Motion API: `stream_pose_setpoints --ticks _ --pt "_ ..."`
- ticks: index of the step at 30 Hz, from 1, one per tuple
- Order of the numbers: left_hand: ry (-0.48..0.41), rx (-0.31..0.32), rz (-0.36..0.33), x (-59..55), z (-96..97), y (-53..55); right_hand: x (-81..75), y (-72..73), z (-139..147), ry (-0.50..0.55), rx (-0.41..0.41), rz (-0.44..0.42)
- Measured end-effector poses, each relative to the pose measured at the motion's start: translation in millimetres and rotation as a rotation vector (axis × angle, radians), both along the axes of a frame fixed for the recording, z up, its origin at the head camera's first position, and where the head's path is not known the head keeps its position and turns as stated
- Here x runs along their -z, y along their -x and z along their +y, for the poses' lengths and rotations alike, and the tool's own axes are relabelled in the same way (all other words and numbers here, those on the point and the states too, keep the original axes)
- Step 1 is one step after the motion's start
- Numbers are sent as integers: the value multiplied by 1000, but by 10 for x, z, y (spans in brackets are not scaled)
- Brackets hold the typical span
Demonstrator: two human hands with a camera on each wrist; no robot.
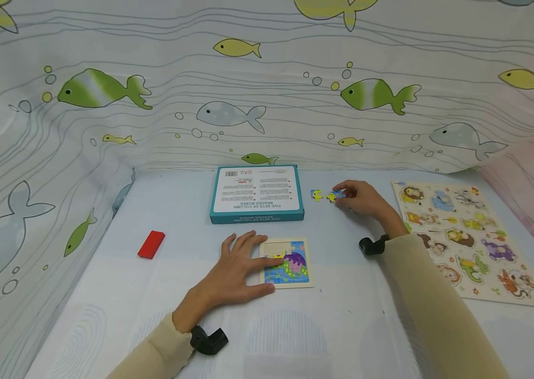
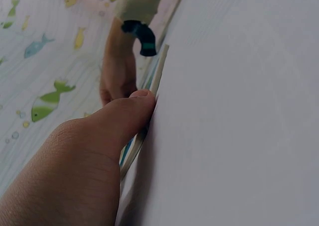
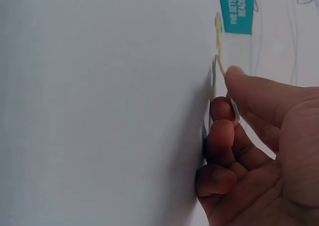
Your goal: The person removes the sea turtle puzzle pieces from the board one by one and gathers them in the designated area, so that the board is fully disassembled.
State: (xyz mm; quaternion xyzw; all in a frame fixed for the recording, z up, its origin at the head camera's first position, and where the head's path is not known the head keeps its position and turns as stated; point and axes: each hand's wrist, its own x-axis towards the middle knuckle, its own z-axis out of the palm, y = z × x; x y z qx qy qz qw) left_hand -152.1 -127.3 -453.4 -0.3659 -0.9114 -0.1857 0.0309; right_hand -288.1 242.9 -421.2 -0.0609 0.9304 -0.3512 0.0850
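Observation:
My left hand (image 1: 237, 271) rests over the left side of a small framed jigsaw puzzle (image 1: 296, 266), its fingers spread. The index finger lies across the purple and green picture; in the left wrist view the thumb (image 2: 124, 114) touches the board's edge. Light blue shows in the upper part of the picture. Right of the teal box, my right hand (image 1: 360, 198) pinches a blue and yellow puzzle piece (image 1: 337, 196) between thumb and fingers. That piece appears thin and tilted in the right wrist view. Another puzzle piece (image 1: 316, 195) lies just left of it on the table.
Behind the framed puzzle lies a teal box (image 1: 257, 193) with a white printed label. A red block (image 1: 151, 245) is at the left. A large animal puzzle board (image 1: 477, 263) lies at the right, partly under the right sleeve. Fish-patterned cloth (image 1: 285, 79) rises behind the table.

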Motion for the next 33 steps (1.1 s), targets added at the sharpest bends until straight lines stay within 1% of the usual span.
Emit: stream_pose_setpoints --ticks 11,13,20,26,33 --pt "5 1 14 3 -3 -2 26 -8 51 -44 -22 38" --pt "4 2 18 4 -4 -2 23 -5 59 -54 -27 36" --pt "6 2 1 7 2 0 39 30 86 -80 -34 27" --pt "4 2 16 16 -4 11 36 56 86 -89 -20 5" --pt "7 -2 -7 -7 0 7 55 97 69 -86 -1 5"
